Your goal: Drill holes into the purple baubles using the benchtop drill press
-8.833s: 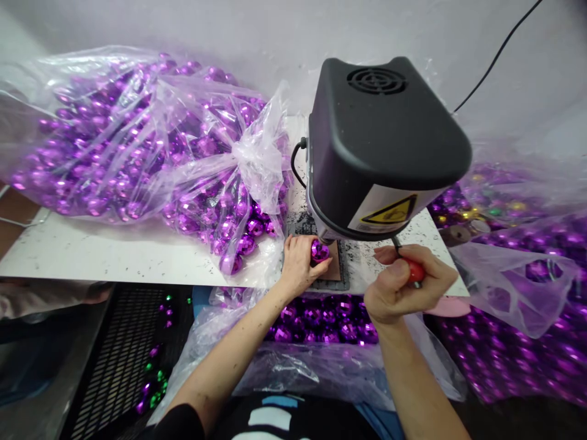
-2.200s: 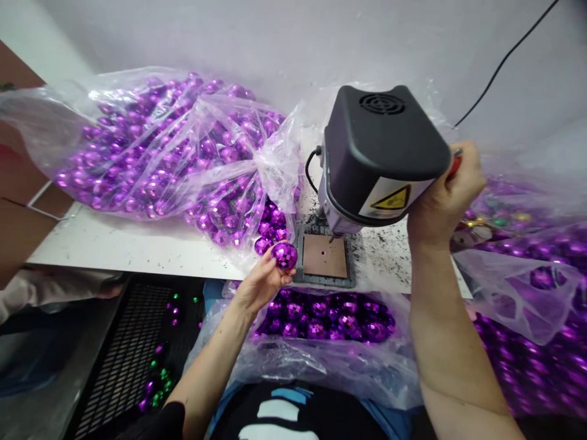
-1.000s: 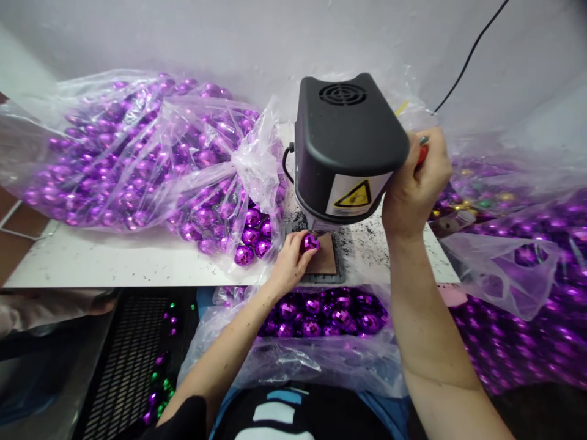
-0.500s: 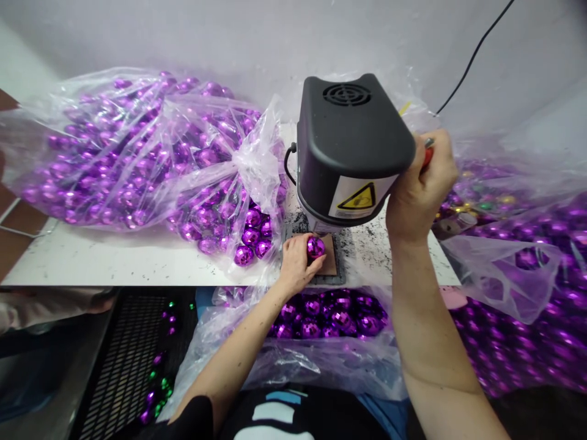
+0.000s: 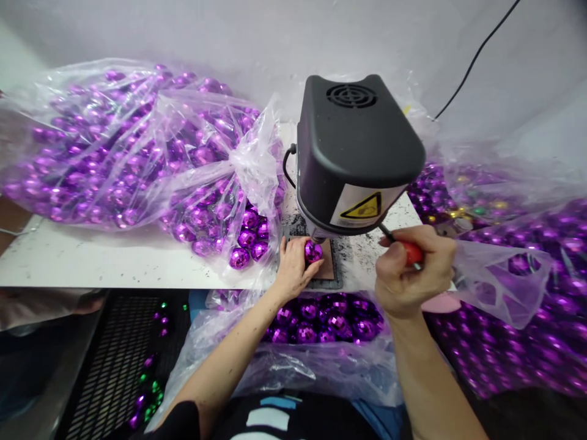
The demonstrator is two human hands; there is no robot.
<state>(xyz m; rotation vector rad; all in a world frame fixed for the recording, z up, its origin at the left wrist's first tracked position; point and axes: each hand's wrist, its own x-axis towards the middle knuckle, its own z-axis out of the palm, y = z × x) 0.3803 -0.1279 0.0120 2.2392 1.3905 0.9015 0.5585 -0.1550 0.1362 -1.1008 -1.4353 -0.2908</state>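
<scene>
A shiny purple mirror ball (image 5: 313, 251) rests between the thumb and fingers of my left hand (image 5: 293, 267), just below the head of a black bench drill press (image 5: 358, 134). Under the ball lies a brown board (image 5: 326, 266) on the drill's dark base (image 5: 336, 281). My right hand (image 5: 415, 269) is wrapped round the red knob (image 5: 411, 253) of the feed lever, to the right of the housing. The housing mostly hides the tool tip, so whether it touches the ball cannot be seen.
A big clear bag of purple balls (image 5: 114, 146) covers the table's left side. An open bag of balls (image 5: 321, 321) sits at my lap, and another heap (image 5: 513, 342) fills the right. Dark shavings dot the white table (image 5: 114, 263). A black crate (image 5: 105, 354) stands lower left.
My right hand has pulled the lever's red knob down and toward me. My left hand still holds the ball at the same spot on the board. The view has shifted slightly.
</scene>
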